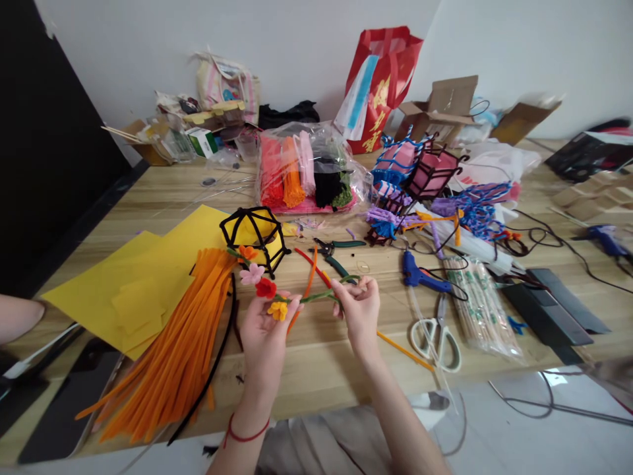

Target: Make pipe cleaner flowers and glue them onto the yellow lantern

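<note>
Between my two hands stretches a green pipe-cleaner stem (316, 298) with small fuzzy flowers along its left end: an orange one, a pink one (252, 274), a red one (266, 287) and a yellow one (277, 311). My left hand (266, 330) pinches the stem by the red and yellow flowers. My right hand (357, 310) has its fingers closed on the stem's other end, which curls above the thumb. Just behind the flowers stands a black-framed lantern (254, 237) with yellow panels. A bundle of orange pipe cleaners (178, 356) lies left of my left hand.
Yellow sheets (148, 277) lie at the left, near a phone (72, 402). Pliers (341, 245), a blue glue gun (422, 274), scissors (438, 336) and packaged sticks (482, 307) lie to the right. Behind are a bag of pipe cleaners (306, 171) and pink lanterns (435, 168).
</note>
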Motion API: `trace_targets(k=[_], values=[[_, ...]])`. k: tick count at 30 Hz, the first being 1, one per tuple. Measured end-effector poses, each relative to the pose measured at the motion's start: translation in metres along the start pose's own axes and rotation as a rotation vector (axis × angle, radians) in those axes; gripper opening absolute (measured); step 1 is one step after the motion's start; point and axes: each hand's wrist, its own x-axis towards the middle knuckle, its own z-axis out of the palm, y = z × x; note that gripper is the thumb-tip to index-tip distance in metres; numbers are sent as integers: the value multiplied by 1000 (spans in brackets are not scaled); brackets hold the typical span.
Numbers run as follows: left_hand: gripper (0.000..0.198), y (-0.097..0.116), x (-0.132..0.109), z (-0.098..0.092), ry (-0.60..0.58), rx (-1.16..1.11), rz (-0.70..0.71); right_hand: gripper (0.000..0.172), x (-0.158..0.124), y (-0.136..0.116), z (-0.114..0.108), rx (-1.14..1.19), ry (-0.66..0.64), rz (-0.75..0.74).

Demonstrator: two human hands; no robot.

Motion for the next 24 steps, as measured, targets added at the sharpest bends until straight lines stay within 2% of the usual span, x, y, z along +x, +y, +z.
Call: trace_targets(k=[4,8,14,17,22,24], values=[[35,-2,-1,1,34,26,13,37,-9,1,-2,-185,-2,-149],[36,-5,-1,2,72,45,27,12,-25,-3,-1,-346,-100,-273],[35,-5,4,0,55,29,19,27,-31,-4,-1,-611,-265,-494],[35,-4,8,-1,30,7,-3,25,-24,-6,-4,-533,-319,-557],[36,-8,6,-2,23,-60,-19,19,-16,-19,-8,-339,-200,-646],[36,-8,4,-2,-6,-89,-36,20,-16,-26,-10,-313,-219,-660]])
